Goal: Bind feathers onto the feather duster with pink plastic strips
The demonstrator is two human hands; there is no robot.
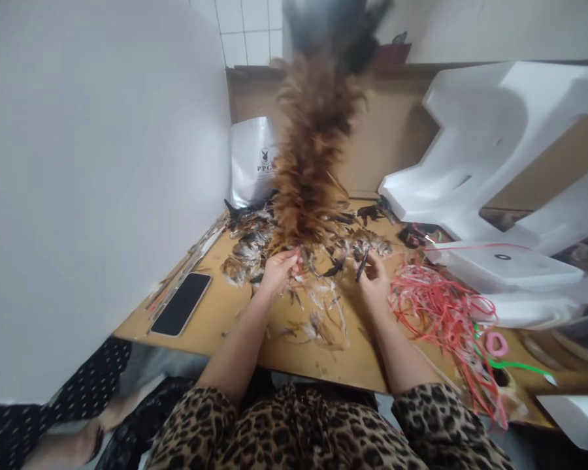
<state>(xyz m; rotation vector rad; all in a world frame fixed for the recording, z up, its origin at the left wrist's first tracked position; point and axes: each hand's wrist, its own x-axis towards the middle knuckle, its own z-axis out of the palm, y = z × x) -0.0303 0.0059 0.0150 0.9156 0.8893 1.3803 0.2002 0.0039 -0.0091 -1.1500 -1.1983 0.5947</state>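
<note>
My left hand grips the lower end of a tall brown feather duster, which stands upright over the wooden table. A thin red string shows at the base by my fingers. My right hand pinches a single dark feather just right of the duster's base. Loose feathers lie scattered on the table around and beyond both hands.
A black phone lies at the table's left edge. A tangle of red plastic strings lies to the right, with a pink tape roll. White foam pieces stand at the right, a white bag at the back.
</note>
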